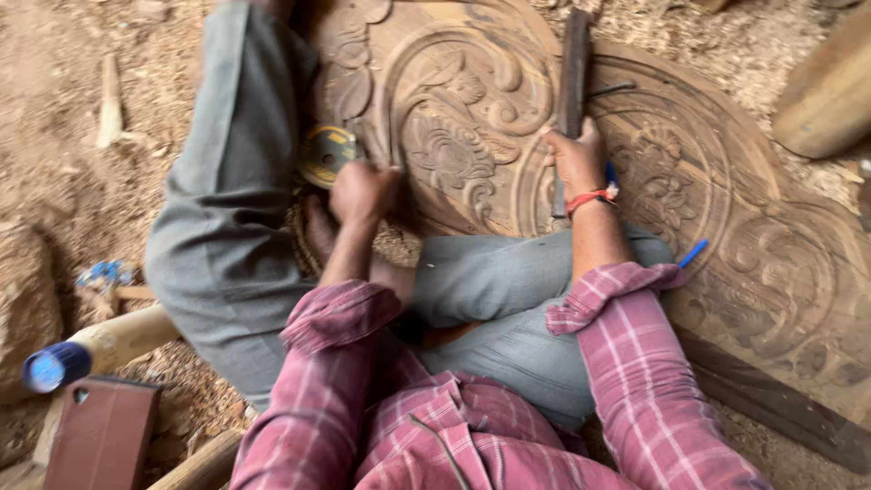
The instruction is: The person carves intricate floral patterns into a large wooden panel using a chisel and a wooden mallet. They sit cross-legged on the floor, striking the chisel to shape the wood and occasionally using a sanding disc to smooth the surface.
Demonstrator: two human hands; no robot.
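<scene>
A large carved wooden panel (726, 209) with floral scrolls lies on the ground in front of me. My left hand (363, 192) is closed around a thin chisel (374, 145) whose tip rests on the carving. My right hand (576, 159) grips a dark wooden mallet bar (573, 68) held upright over the panel. A red thread is tied on my right wrist. I sit with grey-trousered legs, one knee (227, 181) raised at the left.
A yellow round tape measure (327, 152) lies by the left hand. A blue pen (693, 253) rests on the panel. Sawdust covers the ground; a blue-capped bottle (56, 365), a brown phone case (100, 434) and wooden handles lie at lower left. A log (830, 91) sits upper right.
</scene>
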